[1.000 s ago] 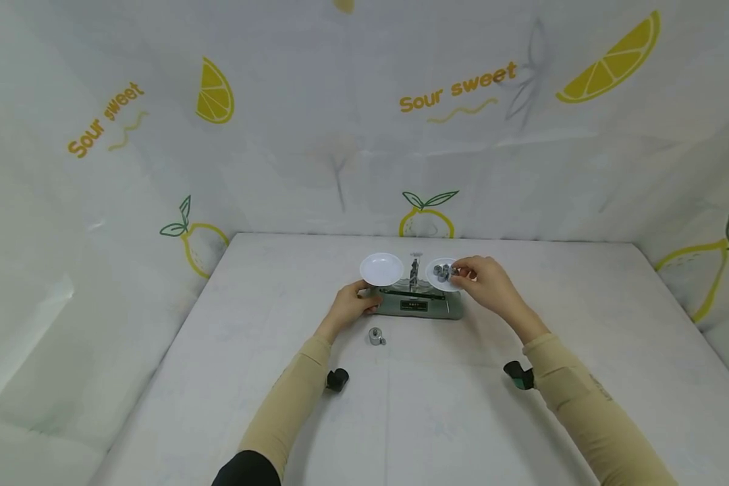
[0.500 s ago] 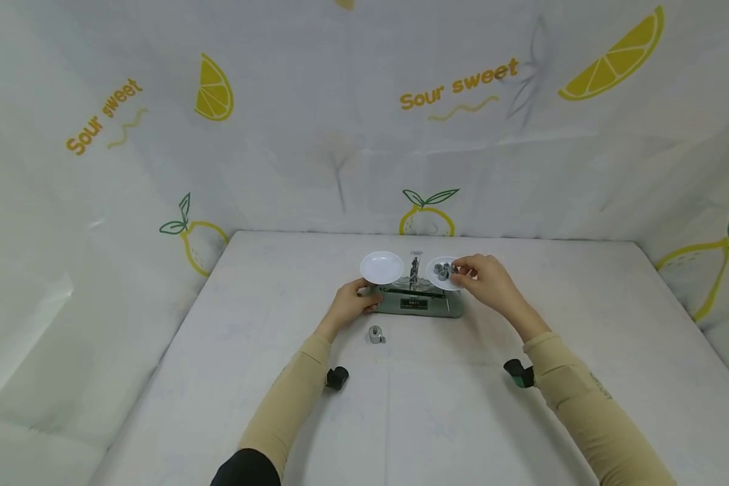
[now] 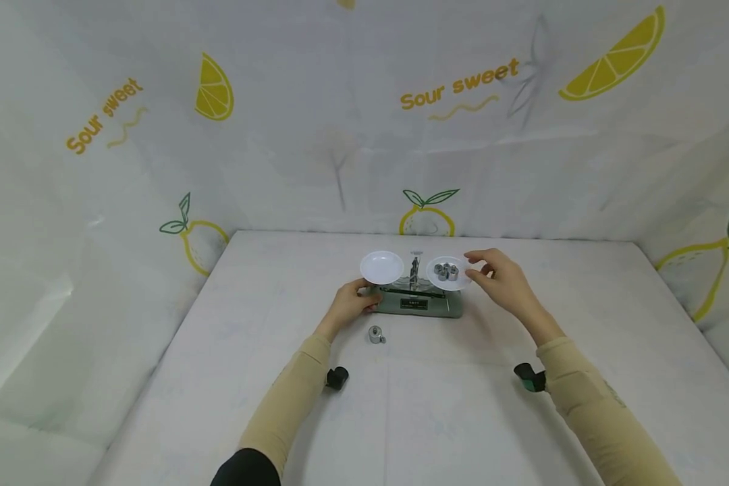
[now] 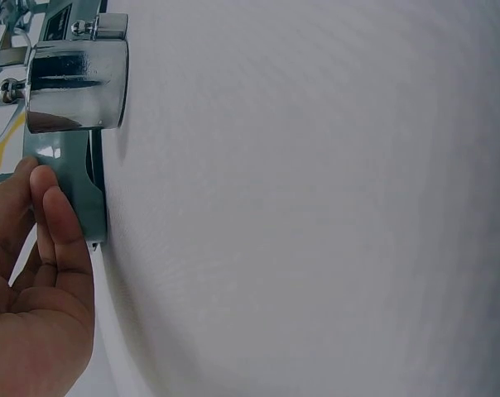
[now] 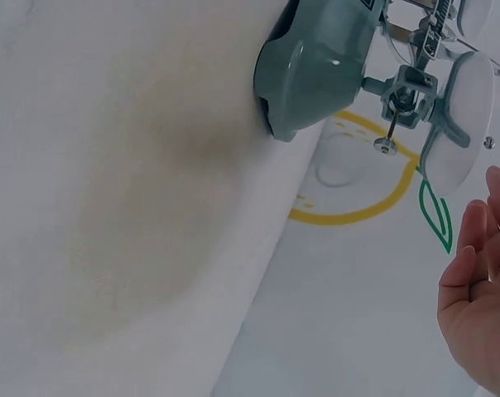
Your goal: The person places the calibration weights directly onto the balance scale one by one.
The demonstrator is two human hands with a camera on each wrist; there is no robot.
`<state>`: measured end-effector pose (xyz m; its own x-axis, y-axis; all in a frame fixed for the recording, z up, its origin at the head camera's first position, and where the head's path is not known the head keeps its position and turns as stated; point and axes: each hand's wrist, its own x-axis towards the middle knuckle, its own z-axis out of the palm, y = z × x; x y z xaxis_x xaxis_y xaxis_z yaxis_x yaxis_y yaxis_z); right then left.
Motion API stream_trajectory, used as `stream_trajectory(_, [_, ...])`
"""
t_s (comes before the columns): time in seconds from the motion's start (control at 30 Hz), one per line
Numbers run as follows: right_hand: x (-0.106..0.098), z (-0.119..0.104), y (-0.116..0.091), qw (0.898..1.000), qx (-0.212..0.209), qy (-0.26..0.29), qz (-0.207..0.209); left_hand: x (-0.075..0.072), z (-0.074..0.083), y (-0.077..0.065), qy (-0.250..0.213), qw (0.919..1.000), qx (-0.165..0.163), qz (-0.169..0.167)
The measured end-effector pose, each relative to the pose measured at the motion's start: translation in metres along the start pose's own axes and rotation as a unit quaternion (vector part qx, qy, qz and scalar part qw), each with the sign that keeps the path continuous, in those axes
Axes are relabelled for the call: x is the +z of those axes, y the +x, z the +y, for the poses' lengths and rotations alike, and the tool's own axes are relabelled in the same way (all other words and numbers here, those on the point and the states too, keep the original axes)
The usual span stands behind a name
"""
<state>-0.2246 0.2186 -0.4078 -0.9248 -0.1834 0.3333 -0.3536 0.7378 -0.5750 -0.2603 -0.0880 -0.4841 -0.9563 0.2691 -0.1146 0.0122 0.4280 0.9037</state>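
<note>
A green balance scale [image 3: 428, 309] stands toward the back of the table, with a white left pan [image 3: 381, 268] and a white right pan [image 3: 455, 285]. Several small metal weights [image 3: 446, 272] are grouped on the right pan; the left pan holds nothing. My left hand [image 3: 346, 305] grips the left end of the scale's base, its fingers at that end in the left wrist view too. Just right of the right pan, my right hand [image 3: 503, 280] hovers with loosely bent fingers and nothing between them. In the right wrist view its fingertips [image 5: 473, 219] are near the pan's edge.
A larger metal weight [image 3: 374, 334] with a much smaller one beside it stands on the white table [image 3: 437, 405], in front of the scale's left end. A white sheet [image 3: 316, 169] printed with lemons hangs behind and along the sides.
My right hand has let go of a metal weight among the others on the right pan and drawn back to the right. The left hand stays at the scale's base.
</note>
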Motion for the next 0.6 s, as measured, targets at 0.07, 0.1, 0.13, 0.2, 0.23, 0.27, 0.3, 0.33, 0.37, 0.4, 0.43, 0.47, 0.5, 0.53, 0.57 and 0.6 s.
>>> stream_trajectory(0.07, [-0.002,0.004,-0.001,1.0,0.009,0.005,0.001,0.0,0.0,0.0,-0.002,1.0,-0.001,0.0])
stream_trajectory(0.1, [-0.003,0.005,-0.002,1.0,0.015,0.008,0.0,0.0,0.0,0.0,-0.003,1.0,-0.002,0.0])
stream_trajectory(0.13, [-0.004,0.007,-0.003,1.0,0.022,0.011,-0.002,0.001,0.0,0.0,-0.004,1.0,-0.002,0.0])
stream_trajectory(0.2, [-0.006,0.009,-0.006,0.999,0.037,0.018,-0.009,0.001,0.0,0.0,-0.006,1.0,-0.002,0.0])
stream_trajectory(0.23, [-0.006,0.01,-0.007,0.999,0.048,0.021,-0.016,0.001,0.0,0.0,-0.007,1.0,-0.001,0.001])
stream_trajectory(0.27, [-0.007,0.011,-0.008,0.998,0.058,0.025,-0.024,0.001,0.0,0.0,-0.007,1.0,-0.001,0.001])
stream_trajectory(0.3, [-0.007,0.012,-0.01,0.997,0.068,0.028,-0.034,0.001,0.0,0.0,-0.007,1.0,-0.001,0.001])
stream_trajectory(0.33, [-0.007,0.013,-0.011,0.996,0.077,0.03,-0.045,0.001,0.0,0.0,-0.007,1.0,0.0,0.002])
stream_trajectory(0.37, [-0.006,0.015,-0.011,0.994,0.085,0.034,-0.056,0.001,0.001,0.0,-0.007,1.0,-0.001,0.002])
stream_trajectory(0.4, [-0.005,0.016,-0.012,0.993,0.093,0.038,-0.068,0.001,0.001,0.0,-0.006,1.0,0.0,0.002])
stream_trajectory(0.43, [-0.003,0.018,-0.013,0.991,0.102,0.04,-0.081,0.0,0.001,0.0,-0.007,1.0,-0.001,0.003])
stream_trajectory(0.47, [-0.001,0.019,-0.013,0.989,0.108,0.043,-0.094,0.0,0.002,0.0,-0.006,1.0,-0.001,0.003])
stream_trajectory(0.5, [0.002,0.021,-0.014,0.987,0.114,0.046,-0.106,0.0,0.002,-0.001,-0.005,1.0,-0.001,0.003])
stream_trajectory(0.53, [0.005,0.022,-0.014,0.985,0.119,0.049,-0.117,0.0,0.002,-0.001,-0.006,1.0,-0.002,0.003])
stream_trajectory(0.57, [0.009,0.024,-0.014,0.983,0.125,0.052,-0.128,0.001,0.002,-0.001,-0.006,1.0,-0.002,0.003])
stream_trajectory(0.6, [0.012,0.025,-0.014,0.981,0.128,0.052,-0.139,0.001,0.002,-0.001,-0.005,1.0,-0.001,0.003])
